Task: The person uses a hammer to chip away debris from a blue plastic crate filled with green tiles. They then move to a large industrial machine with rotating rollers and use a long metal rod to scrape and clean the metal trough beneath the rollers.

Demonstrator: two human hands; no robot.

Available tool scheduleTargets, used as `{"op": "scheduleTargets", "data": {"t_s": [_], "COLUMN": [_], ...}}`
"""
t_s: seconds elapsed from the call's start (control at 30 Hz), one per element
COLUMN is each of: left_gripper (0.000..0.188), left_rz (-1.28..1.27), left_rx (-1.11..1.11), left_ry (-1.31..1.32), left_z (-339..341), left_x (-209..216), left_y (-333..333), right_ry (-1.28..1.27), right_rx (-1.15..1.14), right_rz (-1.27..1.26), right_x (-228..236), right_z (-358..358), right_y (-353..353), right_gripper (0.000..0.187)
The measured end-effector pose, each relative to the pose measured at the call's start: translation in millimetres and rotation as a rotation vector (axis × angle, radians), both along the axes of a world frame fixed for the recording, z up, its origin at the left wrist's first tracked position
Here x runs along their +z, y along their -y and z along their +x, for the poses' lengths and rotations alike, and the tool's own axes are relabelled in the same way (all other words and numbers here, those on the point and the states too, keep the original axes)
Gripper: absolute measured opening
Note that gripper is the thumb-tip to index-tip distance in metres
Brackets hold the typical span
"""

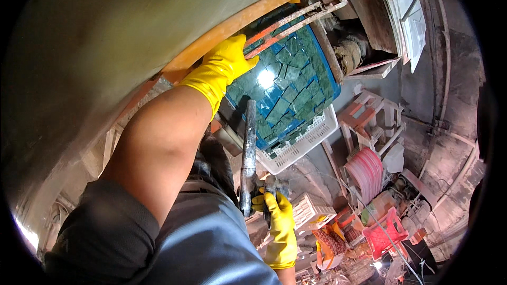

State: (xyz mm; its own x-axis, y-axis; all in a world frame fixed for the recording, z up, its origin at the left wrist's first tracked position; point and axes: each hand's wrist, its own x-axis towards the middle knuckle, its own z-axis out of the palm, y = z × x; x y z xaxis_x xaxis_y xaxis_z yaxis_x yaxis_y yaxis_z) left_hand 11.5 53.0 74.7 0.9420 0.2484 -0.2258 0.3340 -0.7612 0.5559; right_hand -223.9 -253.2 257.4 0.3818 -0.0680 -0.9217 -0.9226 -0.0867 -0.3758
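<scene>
My left hand (224, 66), in a yellow rubber glove, closes round the near end of a rusty orange metal frame (285, 29) with two long bars. Beneath the frame lies a blue-lined basin (337, 91) with several flat, dark green pieces (288, 92), where a bright light is reflected. Lower down, my right hand (280, 224), gloved alike, is wrapped round a dark handle (270, 190) beside a grey metal pipe (249, 150). The pipe points up toward the basin's near edge. Part of the handle is hidden by my fingers.
A white perforated basket (301, 145) sits under the basin's edge. To the left curves a large greenish-grey wall (105, 37) with an orange rim (237, 21). On the right stand a worn stool (369, 116), stacked pink-white pieces (365, 171) and a red crate (385, 235).
</scene>
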Motion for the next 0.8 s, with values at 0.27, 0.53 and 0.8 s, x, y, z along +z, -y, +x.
{"op": "scheduleTargets", "data": {"t_s": [0.27,0.53,0.8], "left_gripper": [0.061,0.059,0.062], "left_rz": [0.003,0.021,0.03], "left_rx": [0.003,-0.002,0.002], "left_ry": [0.012,-0.001,0.046], "left_z": [1,6,6], "left_x": [-6,-18,-25], "left_y": [1,8,7], "right_ry": [0.005,0.008,0.012], "right_rx": [0.008,0.02,0.05], "right_rz": [-0.015,-0.017,-0.008], "right_x": [-3,-15,-20], "right_z": [14,33,49], "right_y": [5,20,29], "right_gripper": [0.044,0.041,0.039]}}
